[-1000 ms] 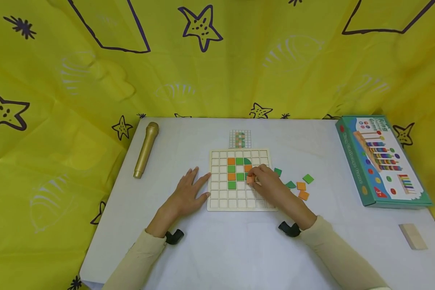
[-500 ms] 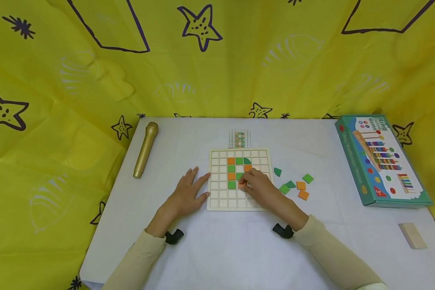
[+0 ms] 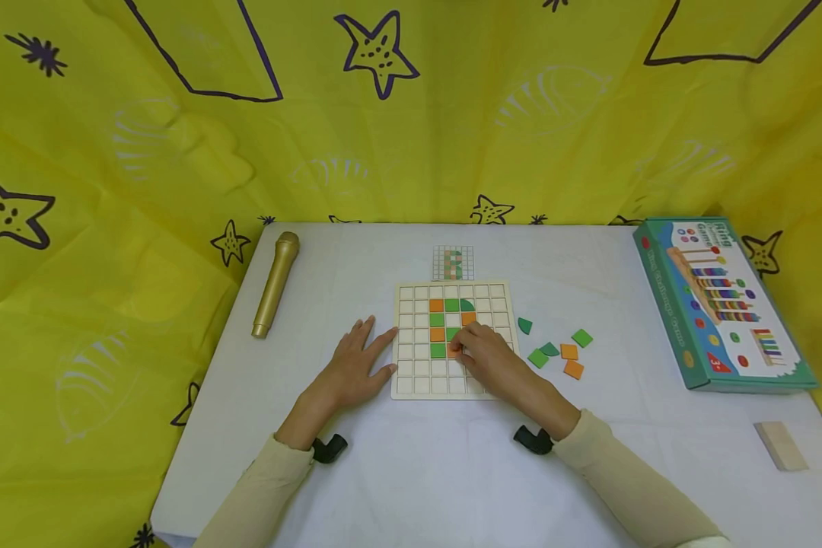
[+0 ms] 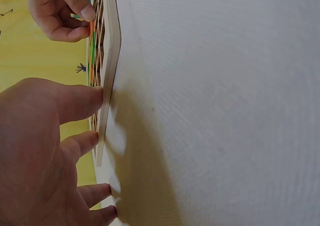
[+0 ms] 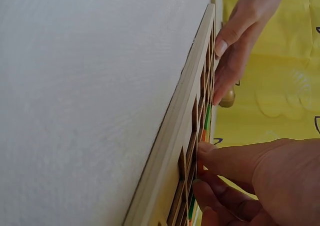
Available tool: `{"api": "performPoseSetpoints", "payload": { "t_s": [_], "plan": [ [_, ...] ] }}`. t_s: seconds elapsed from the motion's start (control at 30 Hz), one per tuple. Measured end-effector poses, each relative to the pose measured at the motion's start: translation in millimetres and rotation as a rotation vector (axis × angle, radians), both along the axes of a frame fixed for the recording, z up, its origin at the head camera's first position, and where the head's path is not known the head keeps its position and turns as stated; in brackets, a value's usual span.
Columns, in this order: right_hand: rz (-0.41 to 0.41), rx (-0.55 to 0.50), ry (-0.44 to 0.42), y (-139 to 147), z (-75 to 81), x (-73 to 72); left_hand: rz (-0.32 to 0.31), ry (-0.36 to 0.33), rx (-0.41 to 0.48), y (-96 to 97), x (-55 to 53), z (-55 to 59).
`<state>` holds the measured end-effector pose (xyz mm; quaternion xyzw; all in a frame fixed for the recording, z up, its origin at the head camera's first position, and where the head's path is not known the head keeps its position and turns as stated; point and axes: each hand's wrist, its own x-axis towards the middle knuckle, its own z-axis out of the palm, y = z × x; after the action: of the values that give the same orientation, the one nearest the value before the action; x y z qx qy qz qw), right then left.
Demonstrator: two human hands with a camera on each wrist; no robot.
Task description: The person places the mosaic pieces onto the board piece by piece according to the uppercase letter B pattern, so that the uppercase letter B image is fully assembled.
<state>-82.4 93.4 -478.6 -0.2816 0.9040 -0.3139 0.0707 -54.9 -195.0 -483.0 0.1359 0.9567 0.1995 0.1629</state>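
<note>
A wooden grid board [image 3: 411,382] lies on the white table with orange and green tiles in some of its cells. My right hand [image 3: 498,359] pinches an orange square tile [image 3: 451,352] at a cell just right of the lowest green tile [image 3: 438,350]. In the right wrist view, thumb and fingers meet at the board surface around the orange tile [image 5: 200,167]. My left hand [image 3: 352,367] lies with spread fingers at the board's left edge; in the left wrist view, the thumb [image 4: 82,103] touches its side. The right hand hides several cells.
Right of the board lie loose tiles, among them an orange square [image 3: 573,370] and a green square [image 3: 581,337]. A small pattern card [image 3: 454,262] sits behind the board. A gold microphone [image 3: 276,285] is at left, a game box [image 3: 726,304] and wooden block [image 3: 781,446] at right.
My right hand has moved left and slightly down across the board with the orange tile, into the row of the lowest green tile. The left hand has stayed still.
</note>
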Motion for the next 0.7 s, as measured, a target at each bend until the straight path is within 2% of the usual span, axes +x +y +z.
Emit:
{"api": "performPoseSetpoints", "payload": {
  "t_s": [0.37, 0.53, 0.7],
  "plan": [
    [-0.049, 0.035, -0.013, 10, 1.0, 0.8, 0.005, 0.004, 0.009, 0.9, 1.2, 1.6],
    [-0.122, 0.059, -0.068, 35, 4.3, -5.9, -0.004, 0.016, -0.006, 0.6, 1.6, 0.1],
    [-0.213, 0.110, -0.140, 66, 12.5, -19.2, -0.010, 0.014, -0.018, 0.2, 1.3, 1.4]
  ]
}}
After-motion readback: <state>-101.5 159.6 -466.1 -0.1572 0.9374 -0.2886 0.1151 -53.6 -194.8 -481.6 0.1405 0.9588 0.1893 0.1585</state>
